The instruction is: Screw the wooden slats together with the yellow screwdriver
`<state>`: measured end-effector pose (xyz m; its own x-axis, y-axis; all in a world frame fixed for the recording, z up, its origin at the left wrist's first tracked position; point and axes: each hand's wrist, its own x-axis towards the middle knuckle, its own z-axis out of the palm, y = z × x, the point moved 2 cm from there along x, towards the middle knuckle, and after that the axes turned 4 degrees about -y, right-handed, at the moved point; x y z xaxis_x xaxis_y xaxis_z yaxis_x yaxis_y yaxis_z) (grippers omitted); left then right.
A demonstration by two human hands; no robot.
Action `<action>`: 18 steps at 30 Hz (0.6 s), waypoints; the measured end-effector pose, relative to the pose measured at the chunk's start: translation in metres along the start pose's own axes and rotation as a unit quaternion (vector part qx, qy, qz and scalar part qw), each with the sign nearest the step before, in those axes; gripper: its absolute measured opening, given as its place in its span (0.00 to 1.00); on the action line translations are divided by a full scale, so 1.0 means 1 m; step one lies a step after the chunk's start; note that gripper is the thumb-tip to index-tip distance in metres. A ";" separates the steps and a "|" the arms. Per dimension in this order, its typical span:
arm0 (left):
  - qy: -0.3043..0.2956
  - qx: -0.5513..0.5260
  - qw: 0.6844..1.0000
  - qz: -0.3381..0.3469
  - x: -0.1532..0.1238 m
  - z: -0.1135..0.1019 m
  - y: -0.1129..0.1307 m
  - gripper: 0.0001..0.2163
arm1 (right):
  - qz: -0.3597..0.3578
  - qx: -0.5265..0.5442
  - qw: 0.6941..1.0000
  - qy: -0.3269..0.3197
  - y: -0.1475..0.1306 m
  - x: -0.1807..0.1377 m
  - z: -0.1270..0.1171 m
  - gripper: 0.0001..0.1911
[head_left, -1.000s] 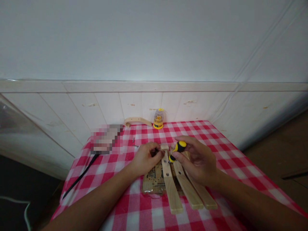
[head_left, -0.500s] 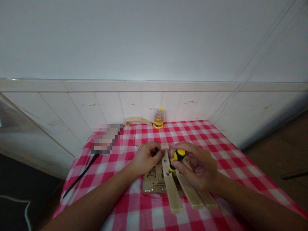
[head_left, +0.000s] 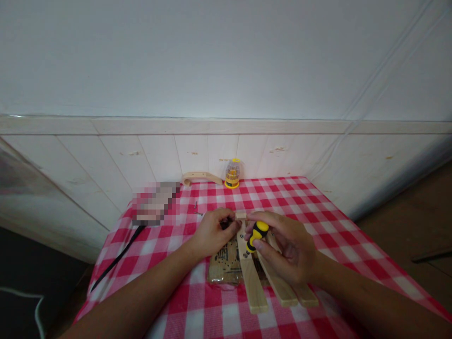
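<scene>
My right hand point(head_left: 287, 247) is closed around a stubby yellow-and-black screwdriver point(head_left: 257, 235). Its tip meets a screw hole partway along a pale wooden piece point(head_left: 254, 282). At the far end of that piece, my left hand point(head_left: 215, 233) pinches its left edge between thumb and fingers. Beneath lies a tape-wrapped cardboard block point(head_left: 224, 268) with dark printing and small holes. Two more wooden pieces rest side by side to the right, the nearer one point(head_left: 282, 287) and the outer one point(head_left: 307, 295), partly covered by my right hand.
At the back, against the panelled wall, stand a curved wooden piece point(head_left: 201, 176) and a clear-topped yellow bit container point(head_left: 232, 174). Small screws point(head_left: 197, 213) lie left of centre. A blurred-out object point(head_left: 157, 202) with a black strap point(head_left: 118, 259) sits on the checked tablecloth point(head_left: 183, 306).
My right hand and the screwdriver handle have shifted slightly left, and the handle's tilt has altered a little. My left hand keeps its place on the wooden piece.
</scene>
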<state>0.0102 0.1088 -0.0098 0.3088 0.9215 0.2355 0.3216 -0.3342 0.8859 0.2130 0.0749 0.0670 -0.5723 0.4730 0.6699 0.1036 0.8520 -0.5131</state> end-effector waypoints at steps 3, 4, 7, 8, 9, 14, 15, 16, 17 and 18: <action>-0.002 0.003 1.000 -0.002 0.000 0.000 0.001 0.10 | -0.003 -0.022 1.000 0.010 0.002 -0.001 0.001 0.26; -0.003 0.004 1.000 -0.002 0.000 0.000 0.001 0.10 | -0.003 -0.024 1.000 0.014 0.002 -0.001 0.001 0.25; -0.003 0.008 1.000 -0.001 0.000 0.000 0.000 0.10 | -0.004 -0.023 0.999 0.026 0.004 -0.003 0.003 0.24; -0.002 0.009 1.000 0.000 0.000 0.000 0.000 0.10 | -0.002 -0.022 0.999 0.029 0.004 -0.003 0.003 0.24; -0.002 0.009 1.000 0.000 0.000 0.000 0.000 0.10 | -0.002 -0.022 0.999 0.031 0.005 -0.004 0.004 0.24; -0.002 0.011 1.000 -0.006 0.000 0.000 -0.002 0.10 | -0.001 -0.031 0.999 0.038 0.008 -0.005 0.005 0.24; -0.003 0.010 1.000 -0.005 0.000 0.001 -0.002 0.11 | -0.002 -0.032 0.999 0.040 0.009 -0.005 0.005 0.23; -0.005 0.008 1.000 -0.005 0.000 0.001 -0.002 0.11 | -0.004 -0.033 0.999 0.043 0.010 -0.005 0.005 0.23; -0.005 0.007 1.000 -0.003 0.000 0.001 -0.001 0.11 | -0.007 -0.034 0.998 0.045 0.010 -0.005 0.005 0.23; -0.006 0.006 1.000 -0.003 0.000 0.001 -0.001 0.11 | -0.009 -0.034 0.998 0.047 0.010 -0.005 0.005 0.23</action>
<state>0.0105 0.1091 -0.0109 0.3168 0.9212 0.2258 0.3346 -0.3313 0.8822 0.2129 0.0796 0.0556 -0.4958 0.4732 0.7282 0.1504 0.8726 -0.4647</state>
